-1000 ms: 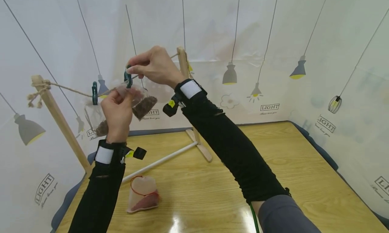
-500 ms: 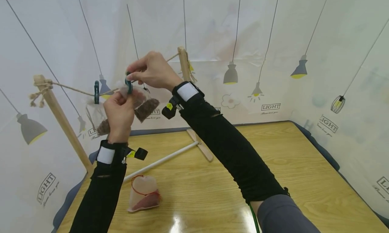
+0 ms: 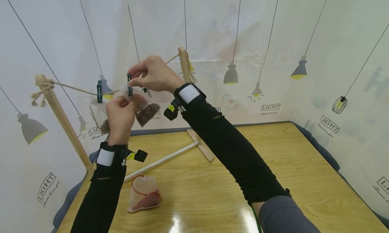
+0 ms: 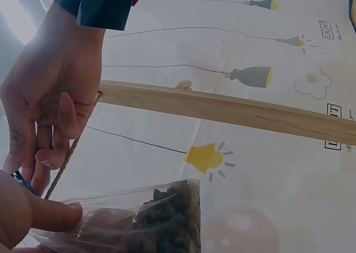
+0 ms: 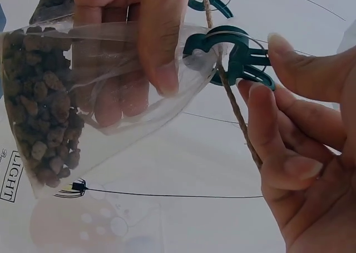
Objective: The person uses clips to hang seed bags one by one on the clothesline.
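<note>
My left hand [image 3: 121, 120] pinches the upper part of a clear plastic bag [image 5: 183, 80] holding brown gravel-like lumps [image 5: 47, 108]. With thumb and fingers, my right hand [image 3: 156, 74] holds the handles of a dark green clip [image 5: 233, 50]. The clip's jaws stand around the rope [image 5: 239, 114] and the gathered top of the bag; how firmly they bite cannot be told. To the left, a second green clip [image 3: 99, 91] sits on the rope, with another clear bag [image 3: 95, 111] of brown lumps hanging below, partly behind my left hand.
Two wooden posts, left [image 3: 62, 120] and right [image 3: 183, 62], carry the rope. A white bar [image 3: 164, 160] runs low between them above the wooden table [image 3: 243, 179]. A pale mesh pouch with red cord [image 3: 144, 194] lies on the table near my left forearm.
Both hands, the clip and the bag have sunk a little. The clip has turned more upright. The second bag and the mesh pouch have stayed in place.
</note>
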`<action>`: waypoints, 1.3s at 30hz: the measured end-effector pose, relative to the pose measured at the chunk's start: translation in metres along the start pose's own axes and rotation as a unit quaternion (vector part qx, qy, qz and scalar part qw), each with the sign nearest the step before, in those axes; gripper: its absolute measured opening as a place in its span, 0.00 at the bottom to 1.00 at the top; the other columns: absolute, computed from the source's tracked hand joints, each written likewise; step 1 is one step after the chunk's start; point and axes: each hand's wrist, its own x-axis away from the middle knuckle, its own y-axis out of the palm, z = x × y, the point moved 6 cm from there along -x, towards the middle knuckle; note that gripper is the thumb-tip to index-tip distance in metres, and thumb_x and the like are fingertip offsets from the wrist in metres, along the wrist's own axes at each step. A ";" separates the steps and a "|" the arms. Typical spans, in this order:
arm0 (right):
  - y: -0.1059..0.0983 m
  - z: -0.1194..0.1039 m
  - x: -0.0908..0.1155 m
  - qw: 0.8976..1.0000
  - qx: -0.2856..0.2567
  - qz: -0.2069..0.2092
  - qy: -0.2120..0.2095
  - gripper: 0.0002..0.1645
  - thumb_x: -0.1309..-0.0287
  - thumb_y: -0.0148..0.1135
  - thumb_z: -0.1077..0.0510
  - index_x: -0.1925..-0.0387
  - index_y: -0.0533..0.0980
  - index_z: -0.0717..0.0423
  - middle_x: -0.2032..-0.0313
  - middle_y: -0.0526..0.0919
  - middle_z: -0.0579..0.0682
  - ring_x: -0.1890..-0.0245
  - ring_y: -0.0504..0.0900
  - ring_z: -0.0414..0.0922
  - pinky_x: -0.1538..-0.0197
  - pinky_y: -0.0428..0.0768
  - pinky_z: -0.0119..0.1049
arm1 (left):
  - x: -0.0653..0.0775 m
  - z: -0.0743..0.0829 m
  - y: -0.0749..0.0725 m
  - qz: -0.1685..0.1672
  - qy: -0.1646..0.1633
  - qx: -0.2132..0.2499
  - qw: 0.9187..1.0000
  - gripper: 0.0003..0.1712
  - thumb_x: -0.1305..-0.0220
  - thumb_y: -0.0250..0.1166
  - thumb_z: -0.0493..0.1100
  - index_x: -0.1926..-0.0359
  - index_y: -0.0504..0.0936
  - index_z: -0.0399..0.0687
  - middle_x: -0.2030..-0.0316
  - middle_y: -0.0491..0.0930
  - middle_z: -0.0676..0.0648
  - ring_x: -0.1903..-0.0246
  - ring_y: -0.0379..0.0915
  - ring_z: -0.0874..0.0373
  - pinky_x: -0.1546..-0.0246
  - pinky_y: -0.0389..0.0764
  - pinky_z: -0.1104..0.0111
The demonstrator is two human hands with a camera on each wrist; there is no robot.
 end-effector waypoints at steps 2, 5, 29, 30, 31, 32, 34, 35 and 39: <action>0.000 0.000 0.001 1.000 0.003 -0.006 -0.003 0.21 0.34 0.69 0.51 0.42 0.84 0.54 0.54 0.90 0.48 0.58 0.86 0.38 0.54 0.83 0.28 | 0.001 0.000 0.000 -0.005 0.003 -0.007 1.000 0.15 0.28 0.66 0.44 0.55 0.88 0.35 0.71 0.88 0.57 0.65 0.87 0.64 0.57 0.85 0.75; 0.000 0.002 0.003 1.000 -0.003 -0.012 -0.007 0.23 0.34 0.70 0.52 0.41 0.83 0.54 0.55 0.89 0.48 0.58 0.87 0.37 0.54 0.83 0.29 | 0.003 -0.001 0.001 -0.011 0.000 -0.015 1.000 0.16 0.29 0.67 0.47 0.52 0.87 0.37 0.69 0.88 0.58 0.62 0.87 0.64 0.53 0.85 0.74; 0.001 0.004 0.023 0.995 0.016 0.011 -0.095 0.26 0.35 0.70 0.51 0.38 0.81 0.56 0.54 0.90 0.48 0.57 0.84 0.38 0.49 0.81 0.30 | 0.013 -0.002 0.001 0.007 0.059 0.016 0.998 0.28 0.34 0.72 0.46 0.35 0.75 0.51 0.53 0.82 0.51 0.49 0.79 0.63 0.48 0.81 0.74; 0.000 0.006 0.024 0.995 0.016 0.014 -0.095 0.27 0.35 0.71 0.51 0.38 0.80 0.56 0.54 0.89 0.48 0.57 0.84 0.38 0.47 0.81 0.31 | 0.014 -0.002 0.001 0.010 0.065 0.021 0.998 0.30 0.34 0.72 0.45 0.33 0.74 0.51 0.52 0.82 0.52 0.48 0.78 0.62 0.47 0.80 0.74; 0.000 0.007 0.026 0.995 0.015 0.017 -0.097 0.28 0.35 0.71 0.51 0.37 0.79 0.56 0.52 0.89 0.49 0.57 0.85 0.38 0.46 0.81 0.31 | 0.016 -0.002 0.001 0.012 0.071 0.026 0.997 0.33 0.34 0.72 0.44 0.30 0.72 0.51 0.51 0.81 0.52 0.47 0.78 0.62 0.46 0.80 0.74; -0.001 0.008 0.027 0.995 0.014 0.021 -0.098 0.29 0.35 0.71 0.51 0.36 0.79 0.57 0.51 0.89 0.50 0.57 0.85 0.39 0.44 0.80 0.32 | 0.017 -0.002 0.001 0.015 0.074 0.031 0.997 0.36 0.34 0.72 0.43 0.28 0.69 0.52 0.49 0.80 0.51 0.46 0.77 0.62 0.46 0.79 0.73; -0.003 0.011 0.032 0.994 0.010 0.028 -0.102 0.30 0.35 0.71 0.52 0.34 0.77 0.57 0.49 0.88 0.51 0.56 0.85 0.39 0.41 0.80 0.35 | 0.020 -0.001 0.001 0.018 0.086 0.041 0.995 0.39 0.35 0.72 0.42 0.26 0.67 0.51 0.43 0.79 0.49 0.42 0.75 0.60 0.41 0.78 0.70; -0.004 0.013 0.034 0.994 0.009 0.031 -0.101 0.31 0.36 0.71 0.52 0.34 0.77 0.56 0.48 0.88 0.51 0.56 0.85 0.38 0.40 0.79 0.34 | 0.022 -0.001 0.001 0.019 0.090 0.048 0.995 0.40 0.35 0.72 0.42 0.25 0.65 0.50 0.39 0.78 0.47 0.39 0.74 0.59 0.38 0.77 0.68; -0.011 0.021 0.045 0.994 -0.012 0.046 -0.094 0.35 0.37 0.72 0.51 0.31 0.74 0.54 0.43 0.85 0.51 0.51 0.84 0.38 0.44 0.83 0.33 | 0.030 -0.001 0.002 0.020 0.098 0.062 0.993 0.42 0.35 0.71 0.42 0.23 0.63 0.49 0.31 0.71 0.42 0.31 0.69 0.54 0.27 0.71 0.61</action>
